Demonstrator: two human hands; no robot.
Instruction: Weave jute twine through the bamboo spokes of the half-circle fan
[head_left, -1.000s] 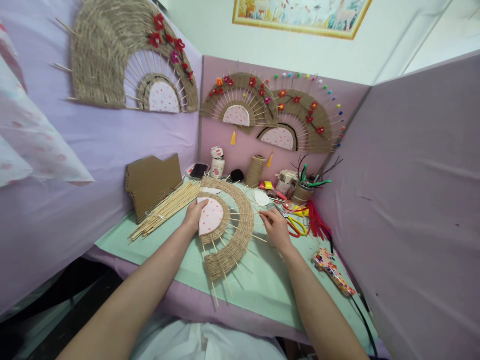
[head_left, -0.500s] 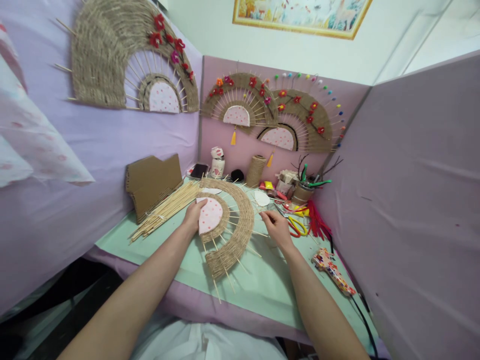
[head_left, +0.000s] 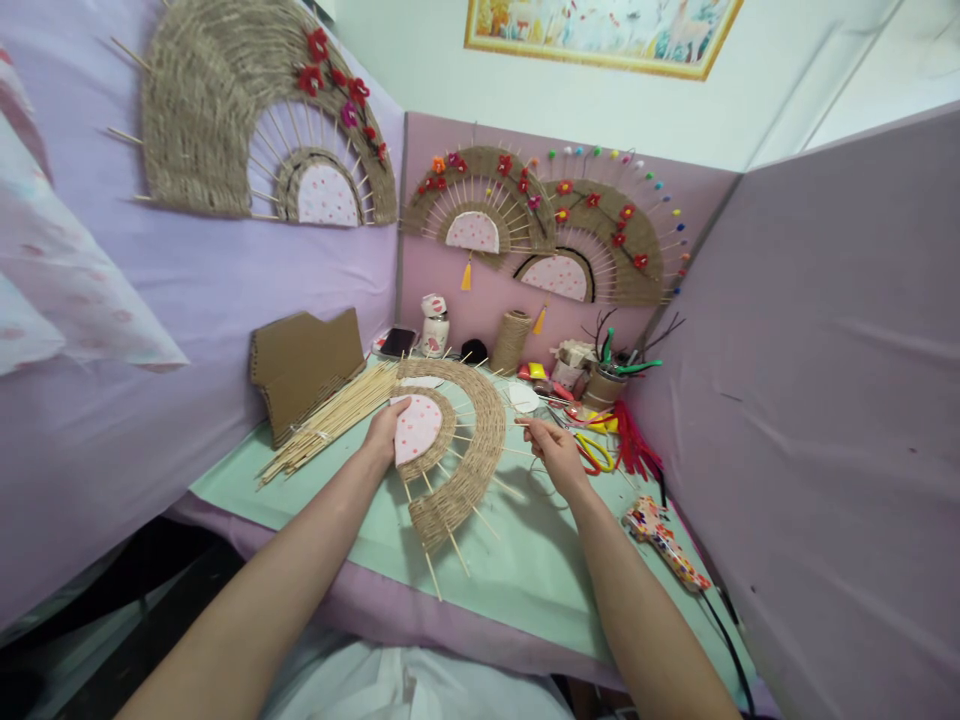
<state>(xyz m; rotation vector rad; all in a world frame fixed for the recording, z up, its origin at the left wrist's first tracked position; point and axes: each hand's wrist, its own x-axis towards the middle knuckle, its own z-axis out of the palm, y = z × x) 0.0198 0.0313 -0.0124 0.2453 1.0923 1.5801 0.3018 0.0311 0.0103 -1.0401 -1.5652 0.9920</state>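
Observation:
My left hand (head_left: 384, 432) grips a half-round woven fan (head_left: 491, 425) by its straight edge, thumb over the white spotted cloth panel (head_left: 418, 428). The fan has an inner and an outer band of twine, with thin wooden sticks fanning out past the rim. To the right of the rim, my right hand (head_left: 553, 452) is closed in a pinch on thin twine (head_left: 551, 487), a loop of which hangs below it. Its fingertips are beside the end of a stick, and exactly how they meet it is too small to tell.
A bundle of sticks (head_left: 330, 420) and cardboard (head_left: 307, 370) lie at left. Behind stand a twine spool (head_left: 511, 342) and a tool pot (head_left: 604, 385). Scissors (head_left: 596, 452), red strands (head_left: 636, 445) and a patterned corded tool (head_left: 667, 545) lie at right. Finished fans (head_left: 202, 120) hang on the walls.
The fan has shifted slightly left and tilted a little in my left hand. My right fingers have closed in near a stick end, and the twine loop below shows more plainly.

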